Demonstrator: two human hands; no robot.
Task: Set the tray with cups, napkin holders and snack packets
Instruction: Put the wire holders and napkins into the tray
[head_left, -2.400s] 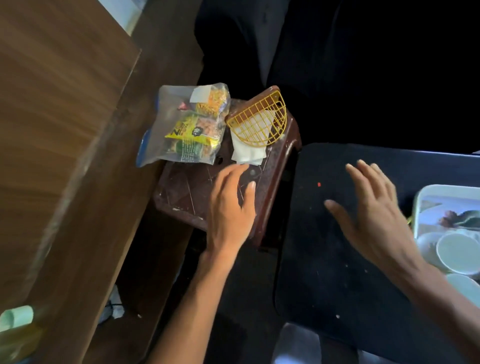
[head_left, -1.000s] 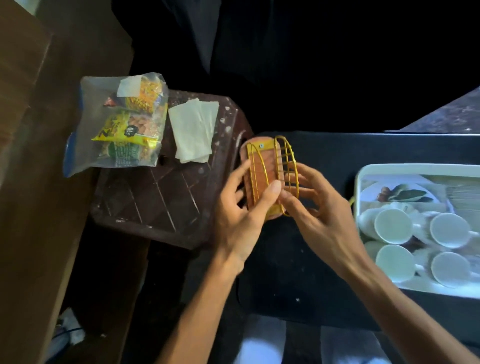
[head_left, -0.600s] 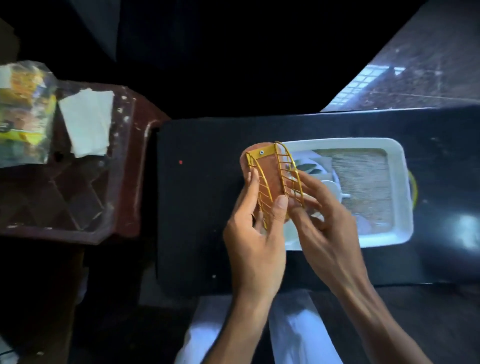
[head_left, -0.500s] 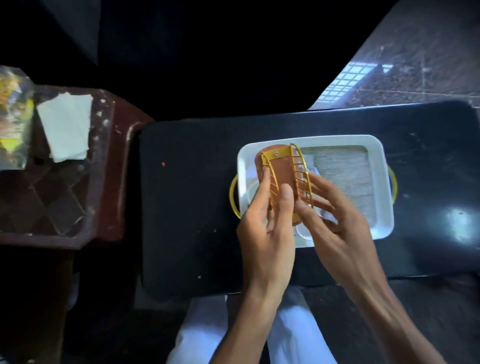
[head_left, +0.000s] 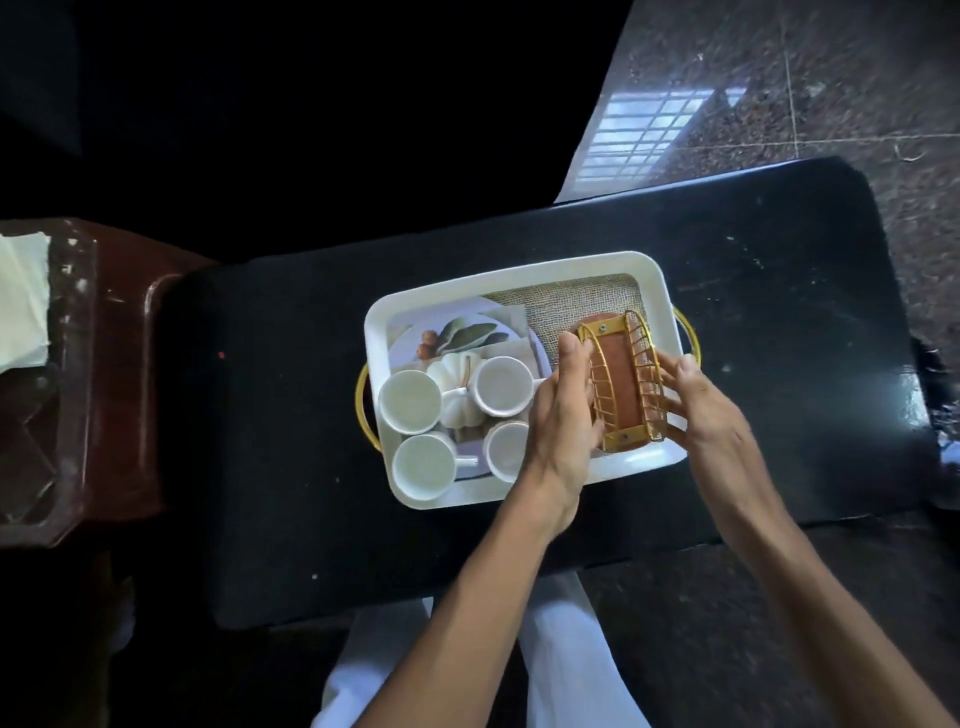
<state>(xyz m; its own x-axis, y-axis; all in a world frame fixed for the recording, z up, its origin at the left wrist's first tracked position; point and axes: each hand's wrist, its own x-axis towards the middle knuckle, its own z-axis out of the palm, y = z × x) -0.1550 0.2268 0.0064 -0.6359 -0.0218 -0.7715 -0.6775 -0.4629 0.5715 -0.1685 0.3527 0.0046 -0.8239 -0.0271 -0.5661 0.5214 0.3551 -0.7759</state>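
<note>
4 cups (head_left: 410, 401) in tray (head_left: 519, 266) @ 9 | both hands' fingers (head_left: 571, 358) clamped on napkin holder (head_left: 621, 387) @ 3 | napkins, snack pkts left

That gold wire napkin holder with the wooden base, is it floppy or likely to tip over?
The napkin holder probably stays stiff: its wire sides keep their arch between the left hand and right hand. Its long flat base suggests it sits steadily on the tray. Likely light.

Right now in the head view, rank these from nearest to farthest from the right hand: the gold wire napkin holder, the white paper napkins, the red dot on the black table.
1. Gold wire napkin holder: held by the right hand.
2. Red dot: left of the tray.
3. White paper napkins: far left, on the brown stool.
</note>
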